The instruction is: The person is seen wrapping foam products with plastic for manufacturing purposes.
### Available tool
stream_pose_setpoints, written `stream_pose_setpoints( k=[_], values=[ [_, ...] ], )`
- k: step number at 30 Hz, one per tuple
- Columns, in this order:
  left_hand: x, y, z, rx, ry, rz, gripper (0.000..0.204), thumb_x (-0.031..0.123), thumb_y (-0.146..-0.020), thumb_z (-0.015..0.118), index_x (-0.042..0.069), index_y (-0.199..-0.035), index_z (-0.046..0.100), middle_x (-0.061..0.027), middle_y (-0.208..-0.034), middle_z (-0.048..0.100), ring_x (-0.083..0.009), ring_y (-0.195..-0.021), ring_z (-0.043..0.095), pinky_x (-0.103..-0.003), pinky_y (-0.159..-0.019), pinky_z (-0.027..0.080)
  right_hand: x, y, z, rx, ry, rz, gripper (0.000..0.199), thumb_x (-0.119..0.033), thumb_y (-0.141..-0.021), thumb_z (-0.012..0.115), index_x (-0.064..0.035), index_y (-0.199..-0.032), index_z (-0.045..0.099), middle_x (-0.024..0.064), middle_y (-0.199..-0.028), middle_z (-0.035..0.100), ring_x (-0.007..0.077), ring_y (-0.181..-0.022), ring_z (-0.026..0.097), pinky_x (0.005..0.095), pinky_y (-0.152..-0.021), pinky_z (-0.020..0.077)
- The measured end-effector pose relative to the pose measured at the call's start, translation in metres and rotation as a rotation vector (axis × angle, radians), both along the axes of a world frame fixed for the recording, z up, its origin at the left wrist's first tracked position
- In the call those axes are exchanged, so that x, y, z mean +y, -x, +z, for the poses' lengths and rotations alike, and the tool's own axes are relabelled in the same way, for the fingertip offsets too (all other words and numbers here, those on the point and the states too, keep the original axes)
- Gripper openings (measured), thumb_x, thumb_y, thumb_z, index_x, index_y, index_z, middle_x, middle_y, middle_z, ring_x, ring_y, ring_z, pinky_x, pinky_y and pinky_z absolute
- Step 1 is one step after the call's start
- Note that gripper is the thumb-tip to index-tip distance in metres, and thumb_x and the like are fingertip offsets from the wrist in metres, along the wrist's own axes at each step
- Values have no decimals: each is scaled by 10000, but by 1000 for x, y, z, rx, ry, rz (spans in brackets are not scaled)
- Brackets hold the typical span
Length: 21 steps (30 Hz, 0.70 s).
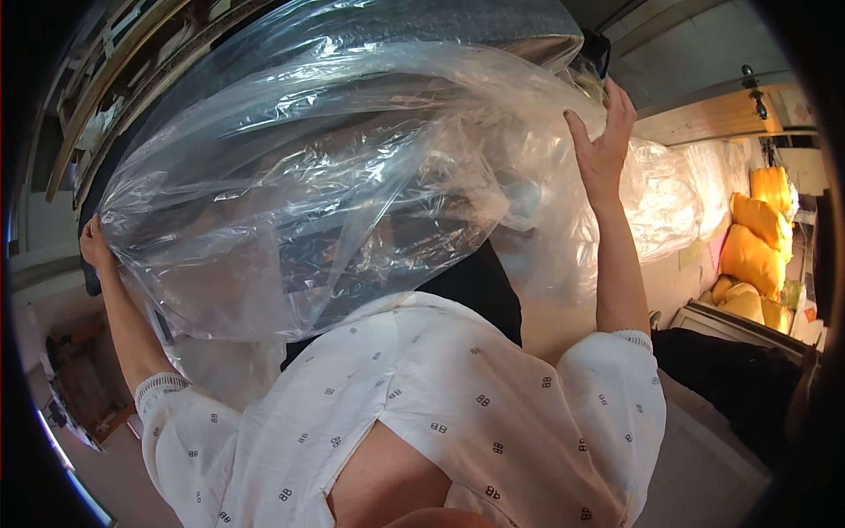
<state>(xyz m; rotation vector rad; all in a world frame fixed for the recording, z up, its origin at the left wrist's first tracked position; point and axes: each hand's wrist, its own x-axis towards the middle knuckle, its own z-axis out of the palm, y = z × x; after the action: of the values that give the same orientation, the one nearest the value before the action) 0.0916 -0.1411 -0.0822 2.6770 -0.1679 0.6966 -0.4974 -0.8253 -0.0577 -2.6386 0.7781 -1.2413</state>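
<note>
A large clear plastic sheet [352, 167] spreads across in front of me, creased and shiny. It lies over a big dark object [528, 31] with a rounded edge, whose kind I cannot make out through the film. At the far left, my left hand [95, 243] has its fingers closed on a gathered edge of the sheet. Up on the right, my right hand [606, 145] is raised beside the plastic, thumb and fingers apart, holding nothing. Slack film hangs in folds between my two arms, down to my waist.
Wooden boards [114, 84] are stacked at the upper left. More bunched plastic [682, 198] glows in bright light on the right, below a wooden beam [704, 119]. Yellow-orange bundles [757, 238] are piled beyond it. A person in dark clothes [726, 370] is at the lower right.
</note>
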Motion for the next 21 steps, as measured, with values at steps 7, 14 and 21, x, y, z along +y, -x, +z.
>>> stream_pose_setpoints(
  k=[7,14,21],
  values=[
    [4,4,5,-18,-71,42,413,486,-787,599,111,-927,700,-81,-882,681,-234,-819,632,-323,-742,453,-33,-4,-65,412,-471,277,206,-168,-852,560,-18,-993,546,94,-832,607,199,-822,571,301,-788,428],
    [-6,4,7,-18,-39,14,431,507,-784,587,118,-931,701,-78,-900,682,-252,-839,630,-334,-754,454,-32,13,-39,-69,-1046,271,159,-184,-914,506,-27,-933,519,4,-777,534,108,-749,522,240,-695,425],
    [-10,3,7,-12,-33,21,426,493,-781,598,111,-941,698,-82,-909,681,-256,-855,633,-336,-753,454,27,-21,-84,313,-75,300,193,-204,-795,638,-34,-875,596,78,-915,562,221,-825,562,305,-727,446]
  ],
)
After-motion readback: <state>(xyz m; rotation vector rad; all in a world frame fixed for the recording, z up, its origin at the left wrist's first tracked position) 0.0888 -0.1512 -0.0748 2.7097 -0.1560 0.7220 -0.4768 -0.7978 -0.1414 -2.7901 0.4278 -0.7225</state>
